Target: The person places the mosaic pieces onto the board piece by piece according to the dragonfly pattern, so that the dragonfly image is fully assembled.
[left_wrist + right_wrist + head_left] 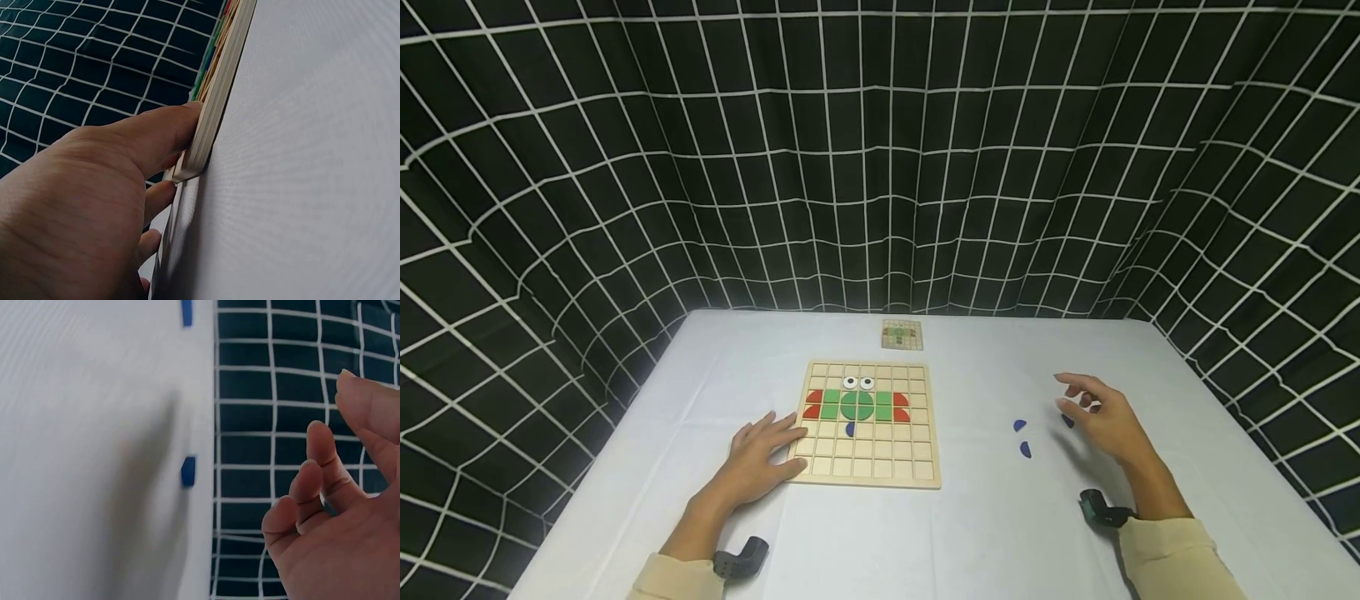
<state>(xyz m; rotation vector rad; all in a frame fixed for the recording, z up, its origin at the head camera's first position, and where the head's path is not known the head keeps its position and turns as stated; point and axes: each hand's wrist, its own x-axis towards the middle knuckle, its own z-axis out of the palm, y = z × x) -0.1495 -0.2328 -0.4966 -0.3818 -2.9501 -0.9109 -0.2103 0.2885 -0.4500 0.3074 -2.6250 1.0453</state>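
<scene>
My left hand (758, 458) rests on the left edge of a wooden grid board (895, 471), its fingertips and thumb touching the rim (209, 119). On the board sit red quarter-circles (901, 414), green pieces (857, 406), two round eye pieces (850, 382) and a blue half-circle (850, 429). Off to the right, my right hand (1105, 425) hovers above the table with loosely bent fingers and nothing between them. Just beneath it lies a blue piece (1067, 422), partly hidden by the hand. Two more blue half-circles (1019, 425) (1026, 450) lie to its left.
Behind the board lies a small pattern card (902, 334) showing a similar figure. A white cloth covers the table (985, 533). Black curtains with a white grid (880, 167) stand around its back and sides.
</scene>
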